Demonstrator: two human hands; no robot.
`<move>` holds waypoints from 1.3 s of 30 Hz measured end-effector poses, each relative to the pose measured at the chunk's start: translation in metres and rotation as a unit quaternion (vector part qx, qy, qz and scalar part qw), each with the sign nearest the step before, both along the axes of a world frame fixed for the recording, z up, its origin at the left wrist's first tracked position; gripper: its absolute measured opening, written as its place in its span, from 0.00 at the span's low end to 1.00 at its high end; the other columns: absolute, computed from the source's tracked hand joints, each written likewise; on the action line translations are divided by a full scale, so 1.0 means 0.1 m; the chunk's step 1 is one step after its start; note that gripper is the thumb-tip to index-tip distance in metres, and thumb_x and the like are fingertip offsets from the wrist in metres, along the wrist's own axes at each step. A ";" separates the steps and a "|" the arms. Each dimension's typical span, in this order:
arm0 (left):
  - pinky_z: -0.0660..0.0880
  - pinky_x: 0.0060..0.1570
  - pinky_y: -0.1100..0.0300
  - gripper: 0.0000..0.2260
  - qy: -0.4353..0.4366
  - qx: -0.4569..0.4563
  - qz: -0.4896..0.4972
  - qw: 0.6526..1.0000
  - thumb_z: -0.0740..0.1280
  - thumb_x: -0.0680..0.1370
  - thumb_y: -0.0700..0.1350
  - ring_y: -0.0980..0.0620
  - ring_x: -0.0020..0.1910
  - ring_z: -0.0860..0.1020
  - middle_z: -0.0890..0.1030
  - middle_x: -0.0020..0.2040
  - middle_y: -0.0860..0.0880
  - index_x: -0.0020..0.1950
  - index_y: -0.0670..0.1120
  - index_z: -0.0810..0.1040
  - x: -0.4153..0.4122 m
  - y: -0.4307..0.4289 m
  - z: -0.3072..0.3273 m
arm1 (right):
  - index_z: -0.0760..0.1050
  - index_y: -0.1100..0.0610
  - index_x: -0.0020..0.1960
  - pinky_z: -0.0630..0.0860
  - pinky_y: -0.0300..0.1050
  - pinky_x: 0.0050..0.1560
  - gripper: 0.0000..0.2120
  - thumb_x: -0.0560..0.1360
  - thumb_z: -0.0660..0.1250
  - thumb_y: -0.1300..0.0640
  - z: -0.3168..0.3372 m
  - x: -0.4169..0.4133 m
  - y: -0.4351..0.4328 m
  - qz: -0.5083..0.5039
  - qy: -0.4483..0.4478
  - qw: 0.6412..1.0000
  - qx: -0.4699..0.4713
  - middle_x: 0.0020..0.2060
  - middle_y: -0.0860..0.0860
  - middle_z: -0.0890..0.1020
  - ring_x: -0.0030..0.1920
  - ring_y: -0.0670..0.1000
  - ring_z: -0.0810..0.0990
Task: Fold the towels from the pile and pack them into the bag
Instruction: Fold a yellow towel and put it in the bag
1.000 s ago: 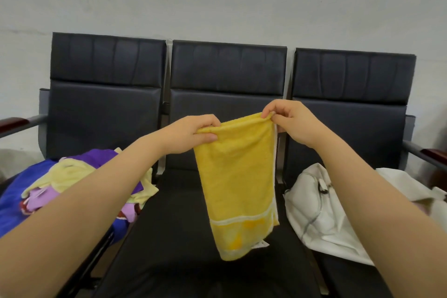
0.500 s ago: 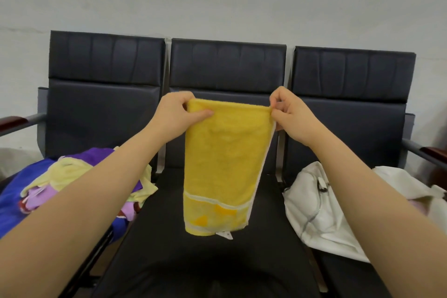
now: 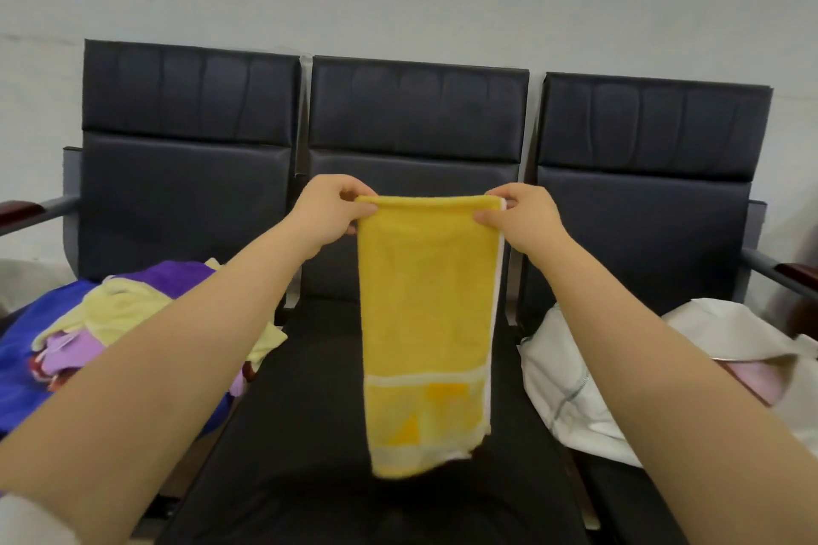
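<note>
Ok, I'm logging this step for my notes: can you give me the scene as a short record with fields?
held: yellow towel, hanging straight down over the middle seat
left hand: pinches the towel's top left corner
right hand: pinches its top right corner
pile: coloured towels on the left seat
bag: white bag on the right seat, something pink in its opening
</note>
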State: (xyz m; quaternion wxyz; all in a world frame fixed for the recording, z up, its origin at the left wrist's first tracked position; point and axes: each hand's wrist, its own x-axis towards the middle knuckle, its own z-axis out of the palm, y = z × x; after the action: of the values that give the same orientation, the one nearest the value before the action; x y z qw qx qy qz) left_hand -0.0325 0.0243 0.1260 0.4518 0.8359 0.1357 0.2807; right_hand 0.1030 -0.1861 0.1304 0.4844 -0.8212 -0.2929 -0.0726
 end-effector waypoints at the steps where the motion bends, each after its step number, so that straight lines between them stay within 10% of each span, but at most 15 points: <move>1: 0.77 0.51 0.56 0.04 -0.034 0.028 0.044 0.998 0.68 0.77 0.41 0.52 0.50 0.78 0.79 0.50 0.49 0.50 0.49 0.79 0.07 -0.01 -0.01 | 0.78 0.57 0.54 0.76 0.43 0.47 0.09 0.75 0.70 0.58 0.02 0.01 0.05 -0.017 -0.021 1.000 0.008 0.46 0.51 0.80 0.47 0.50 0.79; 9: 0.73 0.49 0.71 0.06 -0.132 0.124 0.042 0.982 0.70 0.75 0.39 0.59 0.49 0.76 0.76 0.52 0.52 0.51 0.46 0.81 -0.08 -0.01 -0.34 | 0.77 0.53 0.46 0.76 0.39 0.42 0.02 0.75 0.69 0.58 -0.35 -0.11 -0.10 0.000 -0.074 0.996 0.042 0.42 0.49 0.80 0.42 0.48 0.79; 15: 0.77 0.49 0.65 0.12 0.101 0.099 -0.105 0.984 0.71 0.74 0.38 0.58 0.48 0.79 0.81 0.45 0.56 0.45 0.57 0.80 -0.78 -0.18 -1.86 | 0.72 0.49 0.39 0.71 0.41 0.40 0.10 0.68 0.70 0.62 -1.83 -0.66 -0.49 0.075 0.015 0.974 -0.212 0.38 0.45 0.75 0.40 0.50 0.75; 19: 0.66 0.44 0.74 0.10 0.274 0.237 -0.188 0.913 0.68 0.71 0.39 0.57 0.46 0.76 0.78 0.45 0.56 0.45 0.55 0.79 -1.05 -0.33 -2.53 | 0.66 0.44 0.36 0.69 0.40 0.47 0.13 0.69 0.68 0.59 -2.50 -1.01 -0.66 0.196 0.031 0.898 -0.393 0.41 0.42 0.70 0.46 0.48 0.72; 24: 0.69 0.54 0.66 0.17 0.265 0.267 -0.176 0.910 0.67 0.74 0.45 0.60 0.52 0.71 0.67 0.54 0.60 0.63 0.53 0.74 -1.19 -0.36 -2.69 | 0.68 0.50 0.40 0.66 0.35 0.51 0.10 0.68 0.68 0.61 -2.54 -1.05 -0.80 0.255 0.044 0.895 -0.362 0.58 0.41 0.73 0.61 0.41 0.71; 32: 0.71 0.43 0.63 0.09 0.255 0.063 -0.141 0.954 0.63 0.80 0.50 0.60 0.40 0.76 0.80 0.41 0.53 0.44 0.48 0.80 -1.31 -0.33 -2.68 | 0.70 0.49 0.45 0.68 0.42 0.39 0.05 0.79 0.63 0.55 -2.59 -1.00 -0.96 0.195 0.169 0.941 -0.219 0.33 0.49 0.75 0.35 0.48 0.71; 39: 0.70 0.38 0.57 0.15 0.283 -0.041 -0.042 0.957 0.61 0.81 0.44 0.53 0.34 0.73 0.72 0.33 0.48 0.34 0.45 0.69 -1.02 -0.37 -2.72 | 0.71 0.50 0.47 0.67 0.42 0.37 0.05 0.82 0.59 0.53 -2.67 -0.89 -0.70 0.119 0.158 0.959 -0.205 0.38 0.56 0.78 0.36 0.47 0.72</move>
State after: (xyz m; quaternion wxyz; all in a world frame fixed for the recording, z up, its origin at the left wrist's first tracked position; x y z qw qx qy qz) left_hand -0.1340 -0.0129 -0.1457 0.4399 0.8670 0.2339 0.0077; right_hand 0.0144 -0.2563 -0.1366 0.3512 -0.8630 -0.3167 0.1779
